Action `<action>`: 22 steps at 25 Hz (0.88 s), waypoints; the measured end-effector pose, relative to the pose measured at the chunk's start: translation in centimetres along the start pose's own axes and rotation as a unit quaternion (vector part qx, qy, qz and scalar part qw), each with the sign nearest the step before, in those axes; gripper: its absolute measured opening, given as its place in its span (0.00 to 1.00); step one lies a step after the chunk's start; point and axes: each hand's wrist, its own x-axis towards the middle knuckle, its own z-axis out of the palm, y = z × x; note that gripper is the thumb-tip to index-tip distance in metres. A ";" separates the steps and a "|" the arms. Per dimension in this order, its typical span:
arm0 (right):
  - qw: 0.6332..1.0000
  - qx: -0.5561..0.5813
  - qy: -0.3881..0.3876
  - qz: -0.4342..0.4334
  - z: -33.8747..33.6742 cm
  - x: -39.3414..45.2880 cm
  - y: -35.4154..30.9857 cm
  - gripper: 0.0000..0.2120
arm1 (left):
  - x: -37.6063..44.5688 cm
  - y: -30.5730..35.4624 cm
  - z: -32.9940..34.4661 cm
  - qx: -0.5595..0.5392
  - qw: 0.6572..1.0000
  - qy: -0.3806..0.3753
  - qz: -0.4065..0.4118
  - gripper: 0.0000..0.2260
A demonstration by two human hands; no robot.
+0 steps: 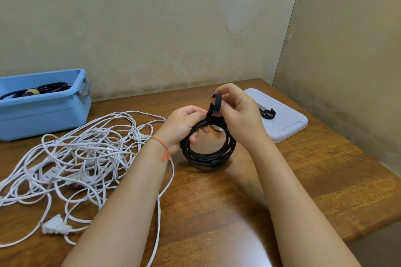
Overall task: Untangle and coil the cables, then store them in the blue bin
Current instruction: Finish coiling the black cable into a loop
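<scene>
Both hands' grips close: left on black coil, right pinching strap.

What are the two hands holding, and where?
The left hand grips the black coil at its top. The right hand pinches the black strap looped above the coil.

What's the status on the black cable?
Left hand grips black coil, upright on table. Right hand pinches strap looped over it. White tangle untouched. Bin unobstructed.
</scene>
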 end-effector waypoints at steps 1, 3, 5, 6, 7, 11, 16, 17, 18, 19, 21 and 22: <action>1.000 -0.010 -0.006 -0.001 0.3 -0.1 0.0 0.07 | 0.1 -0.2 -0.1 -0.012 1.000 0.019 -0.002 0.06; 0.999 -0.037 -0.015 -0.006 0.8 0.0 0.2 0.07 | 0.3 -0.4 -0.2 -0.022 0.999 0.041 -0.013 0.06; 0.998 -0.056 -0.015 -0.018 1.0 0.1 0.6 0.07 | 0.5 -0.5 -0.2 -0.028 0.998 0.047 -0.026 0.08; 0.998 -0.063 -0.015 -0.025 1.0 0.2 0.7 0.08 | 0.5 -0.5 -0.3 -0.038 0.998 0.048 -0.032 0.09; 0.997 -0.073 -0.017 -0.034 1.0 0.2 0.8 0.07 | 0.6 -0.6 -0.4 -0.053 0.997 0.048 -0.037 0.09; 0.991 -0.108 -0.067 -0.047 1.3 0.1 1.1 0.05 | 0.7 -0.9 -0.8 -0.133 0.987 0.050 -0.080 0.08; 0.987 -0.105 -0.111 -0.044 1.0 0.1 1.2 0.04 | 0.8 -1.1 -1.0 -0.159 0.982 0.055 -0.092 0.06; 0.985 -0.117 -0.124 -0.041 0.9 0.2 1.2 0.04 | 0.8 -1.1 -1.2 -0.166 0.980 0.055 -0.096 0.06; 0.982 -0.127 -0.137 -0.034 0.6 0.3 1.3 0.05 | 0.8 -1.1 -1.3 -0.170 0.979 0.054 -0.099 0.06; 0.981 -0.129 -0.146 -0.023 0.3 0.4 1.4 0.07 | 0.9 -1.1 -1.5 -0.169 0.979 0.054 -0.098 0.06; 0.982 -0.126 -0.138 0.004 -0.5 0.7 1.6 0.14 | 0.9 -1.0 -1.5 -0.158 0.982 0.059 -0.085 0.06; 0.984 -0.124 -0.127 0.014 -0.9 0.8 1.7 0.15 | 0.9 -0.9 -1.5 -0.150 0.984 0.059 -0.075 0.06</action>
